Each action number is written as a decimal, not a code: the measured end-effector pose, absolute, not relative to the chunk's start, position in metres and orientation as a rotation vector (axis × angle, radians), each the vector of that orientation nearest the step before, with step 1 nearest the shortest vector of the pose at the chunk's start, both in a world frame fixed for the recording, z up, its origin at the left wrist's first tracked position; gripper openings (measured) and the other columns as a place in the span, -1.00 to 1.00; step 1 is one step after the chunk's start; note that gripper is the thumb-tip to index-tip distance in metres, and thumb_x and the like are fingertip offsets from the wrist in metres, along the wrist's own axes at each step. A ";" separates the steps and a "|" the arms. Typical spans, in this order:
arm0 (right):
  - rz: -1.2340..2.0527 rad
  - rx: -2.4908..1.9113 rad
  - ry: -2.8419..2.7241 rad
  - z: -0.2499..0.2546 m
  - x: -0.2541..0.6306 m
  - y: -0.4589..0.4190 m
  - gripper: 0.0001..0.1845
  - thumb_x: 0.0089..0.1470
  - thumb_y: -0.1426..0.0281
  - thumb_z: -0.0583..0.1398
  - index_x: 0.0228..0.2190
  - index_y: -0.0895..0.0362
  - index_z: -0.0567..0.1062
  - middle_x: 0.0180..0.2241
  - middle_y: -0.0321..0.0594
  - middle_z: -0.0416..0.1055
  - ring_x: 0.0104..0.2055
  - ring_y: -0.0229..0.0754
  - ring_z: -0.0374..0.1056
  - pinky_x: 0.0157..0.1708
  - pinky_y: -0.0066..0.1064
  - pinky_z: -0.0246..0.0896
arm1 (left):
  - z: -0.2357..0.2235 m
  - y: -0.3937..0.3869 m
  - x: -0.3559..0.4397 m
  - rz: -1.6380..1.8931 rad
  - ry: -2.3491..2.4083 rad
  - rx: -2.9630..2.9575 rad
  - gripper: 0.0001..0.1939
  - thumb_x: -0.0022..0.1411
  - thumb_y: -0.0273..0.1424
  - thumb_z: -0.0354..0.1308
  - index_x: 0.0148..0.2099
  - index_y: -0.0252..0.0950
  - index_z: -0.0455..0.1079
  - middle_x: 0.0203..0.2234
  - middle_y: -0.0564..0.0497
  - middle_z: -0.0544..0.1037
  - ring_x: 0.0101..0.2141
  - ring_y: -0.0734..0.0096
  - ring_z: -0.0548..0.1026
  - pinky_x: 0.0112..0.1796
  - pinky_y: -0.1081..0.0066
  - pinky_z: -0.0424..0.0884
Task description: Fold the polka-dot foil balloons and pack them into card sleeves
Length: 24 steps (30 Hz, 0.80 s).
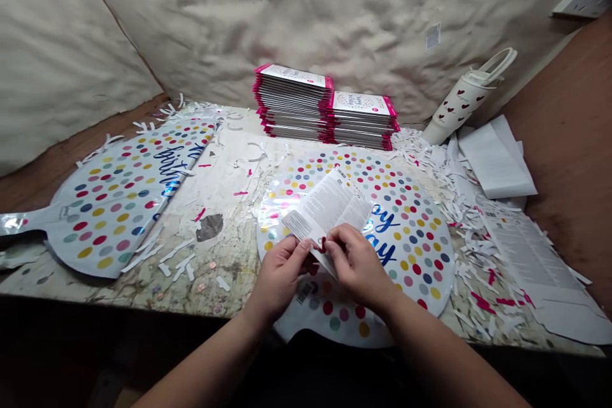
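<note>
A printed paper card (329,204) with small grey text and a barcode is tilted in front of me. My left hand (282,271) is closed on its lower left edge, thumb on top. With bent fingers, my right hand (356,261) pinches the card's lower edge. A small dark red bit shows between the two hands; whether it belongs to the card I cannot tell. Beneath the hands lies a flat, round foil balloon (421,248) with coloured dots and blue lettering, partly covered by the card and my arms.
Two adjoining stacks of pink-edged packets (294,102) stand at the back. A folded dotted foil balloon (119,204) lies at left. At right are a white tumbler (461,105) with hearts, paper scraps (471,268), white paper (497,159) and printed sheets (521,261).
</note>
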State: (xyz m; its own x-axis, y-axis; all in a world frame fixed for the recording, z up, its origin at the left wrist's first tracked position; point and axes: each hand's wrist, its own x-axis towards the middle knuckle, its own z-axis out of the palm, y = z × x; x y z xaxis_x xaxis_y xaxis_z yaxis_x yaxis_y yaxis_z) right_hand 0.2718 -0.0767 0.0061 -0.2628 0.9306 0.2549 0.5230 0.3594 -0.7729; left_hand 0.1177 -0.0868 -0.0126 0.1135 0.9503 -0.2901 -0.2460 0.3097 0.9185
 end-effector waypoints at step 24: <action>0.853 -1.191 -1.041 0.027 0.389 -0.039 -0.46 -0.02 0.16 0.21 -0.01 0.06 0.30 -0.14 -0.02 0.46 -0.13 0.02 0.41 -0.15 -0.12 0.36 | 0.126 0.069 0.078 1.306 1.336 2.805 -0.61 0.24 -0.55 -0.12 0.06 -0.30 0.34 0.03 -0.09 0.40 0.08 0.25 0.29 0.08 0.25 0.14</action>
State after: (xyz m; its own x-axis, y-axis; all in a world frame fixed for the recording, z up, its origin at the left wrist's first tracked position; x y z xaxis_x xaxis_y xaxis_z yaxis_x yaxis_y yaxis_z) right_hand 0.3895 -0.0394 0.0267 0.3128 0.9328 0.1791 0.0076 0.1861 -0.9825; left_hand 0.0784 0.0688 0.1263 0.3934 0.5633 0.7266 0.7390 -0.6639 0.1146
